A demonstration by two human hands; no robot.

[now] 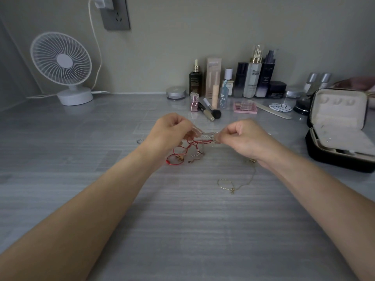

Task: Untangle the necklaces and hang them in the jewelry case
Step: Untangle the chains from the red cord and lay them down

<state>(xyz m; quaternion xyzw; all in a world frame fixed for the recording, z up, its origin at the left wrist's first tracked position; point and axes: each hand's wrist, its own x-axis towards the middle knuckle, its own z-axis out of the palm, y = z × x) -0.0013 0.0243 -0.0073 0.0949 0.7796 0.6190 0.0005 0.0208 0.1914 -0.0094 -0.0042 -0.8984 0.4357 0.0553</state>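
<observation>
A tangle of necklaces hangs between my two hands above the grey table. It holds a red cord necklace [183, 151] and a thin silver chain [195, 156], whose loose ends rest on the table. My left hand [169, 134] pinches the tangle from the left. My right hand [246, 138] pinches it from the right, with a short stretch pulled taut between the fingertips. A separate gold chain [235, 184] lies on the table below my right wrist. The black jewelry case [341, 126] stands open at the right, its pale lining showing.
A white desk fan [63, 65] stands at the back left, its cable running up to a wall socket [116, 15]. Cosmetic bottles [251, 76], a pink perfume bottle [194, 103], a makeup brush [212, 110] and a pink palette [245, 107] line the back wall.
</observation>
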